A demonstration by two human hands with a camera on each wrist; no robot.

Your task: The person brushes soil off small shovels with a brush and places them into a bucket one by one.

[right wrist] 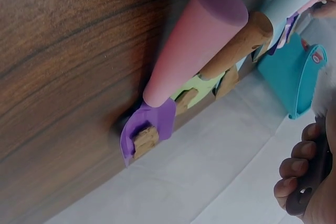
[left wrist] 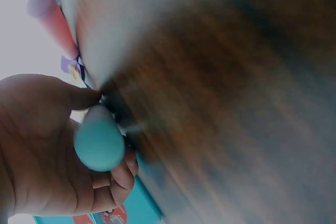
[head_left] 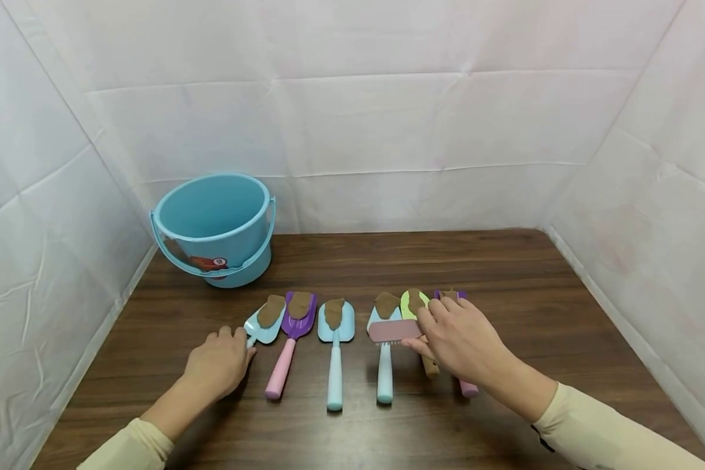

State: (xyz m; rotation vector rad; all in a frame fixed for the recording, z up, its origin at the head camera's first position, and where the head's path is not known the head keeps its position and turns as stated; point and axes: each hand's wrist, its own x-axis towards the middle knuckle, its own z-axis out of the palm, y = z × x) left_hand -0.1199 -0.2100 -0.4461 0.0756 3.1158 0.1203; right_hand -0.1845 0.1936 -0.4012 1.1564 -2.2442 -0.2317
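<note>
My left hand (head_left: 217,360) grips the light blue handle (left wrist: 100,140) of the leftmost toy shovel (head_left: 263,335), whose blade bears a flat brown lump (head_left: 271,311). Thumb and curled fingers stand on either side of that handle in the left wrist view. My right hand (head_left: 461,336) holds a brush (head_left: 392,330) with a mauve back and pale bristles, its dark handle (right wrist: 311,179) inside the curled fingers. The brush is over a light blue shovel (head_left: 384,375) in the head view. Under the right hand, a green shovel (head_left: 407,305) and a purple one (right wrist: 163,116) are partly hidden.
Between the hands lie a purple shovel with a pink handle (head_left: 281,372) and a light blue shovel (head_left: 335,375), each with a brown lump on its blade. A blue bucket (head_left: 229,238) stands at the back left of the wooden table (head_left: 423,258). White cloth walls (head_left: 352,130) enclose it.
</note>
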